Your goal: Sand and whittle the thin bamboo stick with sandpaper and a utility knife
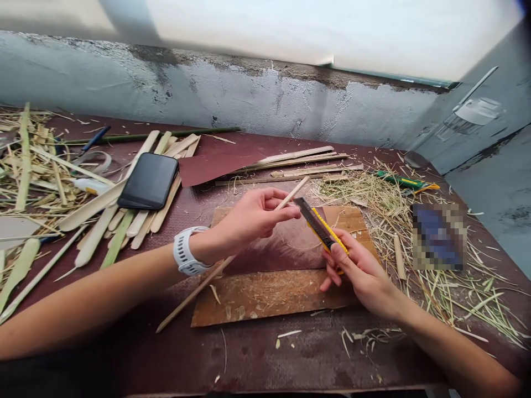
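Observation:
My left hand (253, 218), with a white watch (186, 251) on its wrist, pinches a long thin bamboo stick (191, 296) near its upper end. The stick slants from lower left to upper right above a worn brown cutting board (269, 293). My right hand (360, 273) grips a yellow and black utility knife (321, 228), whose blade end points up-left toward the stick's tip, close to my left fingers.
A black phone (149, 181) lies on flat bamboo slats (103, 232) at the left. Bamboo shavings (435, 276) cover the right side around a blurred object (438, 236). More strips (302, 163), dark sandpaper (215, 166) and a green-handled tool (404, 181) lie near the grey wall (249, 99).

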{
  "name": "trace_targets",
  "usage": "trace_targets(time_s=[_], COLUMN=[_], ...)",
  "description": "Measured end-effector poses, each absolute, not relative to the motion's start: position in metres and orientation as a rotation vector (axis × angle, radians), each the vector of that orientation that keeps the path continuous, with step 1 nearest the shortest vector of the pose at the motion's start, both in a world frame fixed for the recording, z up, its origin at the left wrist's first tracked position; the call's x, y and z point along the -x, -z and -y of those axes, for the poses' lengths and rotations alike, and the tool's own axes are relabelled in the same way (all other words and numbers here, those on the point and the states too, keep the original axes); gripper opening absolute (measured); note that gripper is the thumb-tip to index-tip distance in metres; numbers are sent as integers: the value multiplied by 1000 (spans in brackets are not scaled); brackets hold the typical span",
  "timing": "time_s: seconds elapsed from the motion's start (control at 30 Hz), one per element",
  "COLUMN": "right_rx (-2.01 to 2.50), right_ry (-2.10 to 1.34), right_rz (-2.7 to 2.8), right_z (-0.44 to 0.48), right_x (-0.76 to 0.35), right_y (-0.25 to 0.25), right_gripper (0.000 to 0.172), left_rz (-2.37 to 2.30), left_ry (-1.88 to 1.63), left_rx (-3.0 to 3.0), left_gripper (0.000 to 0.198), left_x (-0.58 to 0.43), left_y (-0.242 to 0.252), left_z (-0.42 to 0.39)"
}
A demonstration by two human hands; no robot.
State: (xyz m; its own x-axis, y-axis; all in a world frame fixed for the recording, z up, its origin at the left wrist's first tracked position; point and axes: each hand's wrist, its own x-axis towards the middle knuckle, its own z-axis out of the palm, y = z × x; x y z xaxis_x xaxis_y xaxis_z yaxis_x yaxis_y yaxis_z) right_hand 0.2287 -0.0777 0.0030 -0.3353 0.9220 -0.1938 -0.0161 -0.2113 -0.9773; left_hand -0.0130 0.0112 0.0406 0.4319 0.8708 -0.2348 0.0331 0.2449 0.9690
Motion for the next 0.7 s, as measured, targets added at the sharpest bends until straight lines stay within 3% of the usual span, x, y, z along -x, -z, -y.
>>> trace_targets(time_s=[0.13, 0.27, 0.47, 0.7], right_rx=[1191, 1207, 1273, 1404], right_ry=[-1433, -1125, -914, -217], right_rz=[1310, 1356, 1561, 1998], right_z=[71, 61, 48, 51], right_x=[-237, -251, -265, -272], right_y=[-8, -13, -10, -13], right_gripper=[40, 35, 32, 31], left_rz=[-997, -955, -886, -836], left_ry=[-710, -696, -620, -609], left_rx=[-1274, -1358, -1565, -1675], left_gripper=[29, 24, 25, 27], left_x=[15, 15, 14, 14], left_y=[-43, -44, -41, -40], left_z=[-11, -8, -1, 6])
